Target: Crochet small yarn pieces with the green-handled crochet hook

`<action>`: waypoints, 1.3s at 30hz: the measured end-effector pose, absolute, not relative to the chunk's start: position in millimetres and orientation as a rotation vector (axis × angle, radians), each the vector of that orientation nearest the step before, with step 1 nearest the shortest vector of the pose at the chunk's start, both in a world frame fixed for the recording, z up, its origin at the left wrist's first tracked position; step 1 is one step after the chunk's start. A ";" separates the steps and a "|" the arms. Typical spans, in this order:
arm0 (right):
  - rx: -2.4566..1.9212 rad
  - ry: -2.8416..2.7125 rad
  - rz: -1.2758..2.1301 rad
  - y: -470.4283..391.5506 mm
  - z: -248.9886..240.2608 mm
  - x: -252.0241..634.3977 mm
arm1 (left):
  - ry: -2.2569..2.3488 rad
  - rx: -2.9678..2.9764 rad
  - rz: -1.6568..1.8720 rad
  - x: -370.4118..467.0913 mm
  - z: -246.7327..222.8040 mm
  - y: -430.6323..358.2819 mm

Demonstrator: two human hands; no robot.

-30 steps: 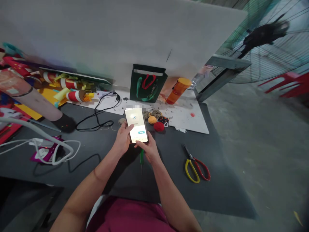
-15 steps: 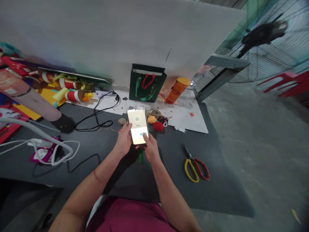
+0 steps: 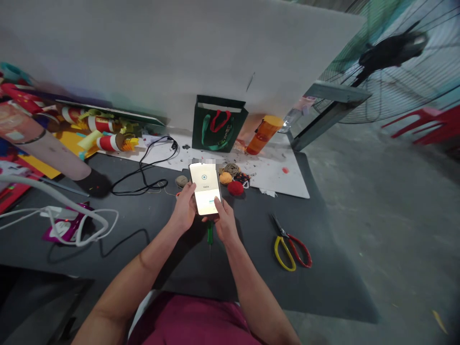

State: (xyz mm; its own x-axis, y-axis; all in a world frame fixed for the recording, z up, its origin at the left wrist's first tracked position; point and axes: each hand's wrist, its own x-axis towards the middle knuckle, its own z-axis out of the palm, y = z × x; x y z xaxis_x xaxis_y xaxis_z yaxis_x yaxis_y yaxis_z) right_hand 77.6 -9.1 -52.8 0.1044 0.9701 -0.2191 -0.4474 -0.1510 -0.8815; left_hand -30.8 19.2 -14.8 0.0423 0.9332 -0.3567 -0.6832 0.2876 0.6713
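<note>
Between both hands I hold a phone (image 3: 204, 182) upright over the dark table, its lit screen facing me. My left hand (image 3: 185, 207) is closed around the left edge, thumb on the front. My right hand (image 3: 224, 218) grips the lower right corner, its thumb over the lower part of the screen. Below the phone lies a tool with a green handle (image 3: 210, 234) and a thin metal shaft, partly hidden by my hands. Just beyond are yarn balls: a red one (image 3: 235, 188), an orange one (image 3: 225, 178) and brownish ones (image 3: 232, 169).
Scissors (image 3: 283, 249) with yellow and red handles lie to the right. Behind stand a dark green gift bag (image 3: 219, 127) and an orange bottle (image 3: 264, 135). At left are a black cable (image 3: 142, 167), white cables (image 3: 104, 225) and a purple packet (image 3: 64, 227). A fan (image 3: 391, 57) is beyond the table.
The lower part of the phone screen looks different, and my right thumb has shifted very slightly. Both hands keep the same hold.
</note>
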 end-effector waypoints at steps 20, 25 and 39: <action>-1.015 -0.591 1.445 -7.4 -58.0 75.6 | 0.889 0.427 1.266 -35.2 -14.2 20.1; -1.025 -0.621 1.443 -9.0 -57.2 74.9 | 0.913 0.425 1.273 -39.0 -14.1 20.6; -1.109 -0.721 1.325 -5.6 -51.4 82.9 | 0.802 0.148 1.314 -47.7 -23.9 32.0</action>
